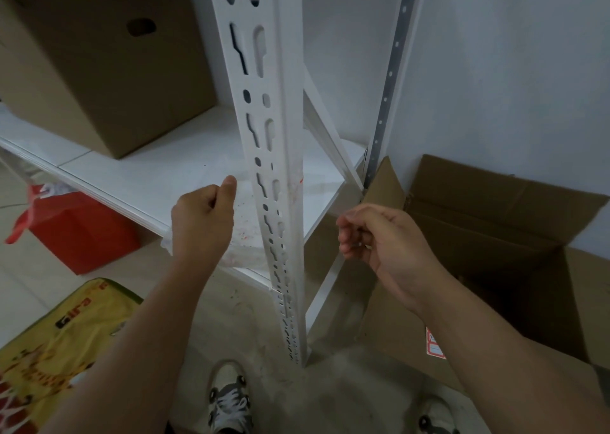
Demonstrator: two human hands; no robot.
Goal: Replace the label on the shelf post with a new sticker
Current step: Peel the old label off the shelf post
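Note:
The white slotted shelf post [280, 176] stands upright in the middle of the view, with faint red smears of old label [299, 180] on its right edge. A strip of clear film [317, 187] stretches across the post at that height. My left hand [203, 222] is left of the post and pinches the film's left end between thumb and curled fingers. More clear film hangs below this hand. My right hand [373, 235] is right of the post, fingers curled, and seems to pinch the film's right end. A red-and-white sticker [434, 343] sits on the cardboard box at lower right.
A white shelf board [158, 169] carries a closed cardboard box [99, 70]. An open cardboard box [495, 235] stands on the floor at right against the wall. A red bag [76, 232] and a yellow printed bag [59, 351] lie at left. My shoes [231, 397] are below the post.

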